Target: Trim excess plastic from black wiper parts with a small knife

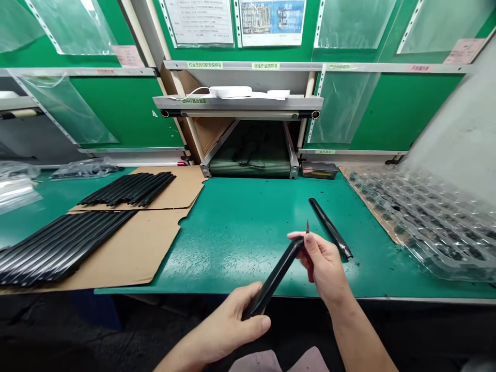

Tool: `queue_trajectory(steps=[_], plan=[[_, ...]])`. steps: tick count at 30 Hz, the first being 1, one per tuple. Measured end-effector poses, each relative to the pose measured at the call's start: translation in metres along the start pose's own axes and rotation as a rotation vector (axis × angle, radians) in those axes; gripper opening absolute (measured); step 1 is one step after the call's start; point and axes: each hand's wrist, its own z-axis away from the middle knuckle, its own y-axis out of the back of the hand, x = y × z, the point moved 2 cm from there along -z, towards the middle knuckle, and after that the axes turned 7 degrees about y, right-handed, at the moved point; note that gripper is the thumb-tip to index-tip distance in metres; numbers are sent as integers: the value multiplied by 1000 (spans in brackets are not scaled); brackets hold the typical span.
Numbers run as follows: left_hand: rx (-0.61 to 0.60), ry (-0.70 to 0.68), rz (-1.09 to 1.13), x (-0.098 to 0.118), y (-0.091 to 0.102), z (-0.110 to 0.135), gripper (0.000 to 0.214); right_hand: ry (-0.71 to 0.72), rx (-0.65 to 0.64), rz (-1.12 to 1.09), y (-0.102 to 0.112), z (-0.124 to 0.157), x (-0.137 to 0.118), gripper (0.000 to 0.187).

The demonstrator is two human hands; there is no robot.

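Note:
A long glossy black plastic part (277, 276) slants up in front of me at the table's front edge. Its lower end lies in my left hand (236, 323), with the thumb and fingers closed around it. At the upper end is my right hand (323, 261), gripping a slim red-handled knife (310, 271) whose pointed tip rises above the thumb. The right fingertips also touch the part's end there. Just beyond the right hand, a similar black part (329, 227) rests by itself on the green table.
Rows of black parts (65, 248) lie on cardboard (127, 253) at the left. A conveyor belt (250, 166) comes out under a shelf (240, 103) at the back. Beside it sits a small dark box (320, 170). Clear plastic trays (430, 227) are stacked at the right.

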Motion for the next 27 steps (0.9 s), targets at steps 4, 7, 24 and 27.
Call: queue_trajectory(steps=[4, 7, 24, 27], plan=[[155, -41, -515, 18, 20, 1, 16, -57, -104, -251, -3, 20, -13, 39], [230, -133, -758, 31, 29, -4, 16, 73, -241, -128, -13, 32, -28, 26], [224, -785, -1329, 39, 43, -32, 24, 323, -727, 309, -22, 18, -45, 58], [246, -836, -1364, 39, 42, -31, 25, 323, -685, 235, -24, 23, -44, 59]])
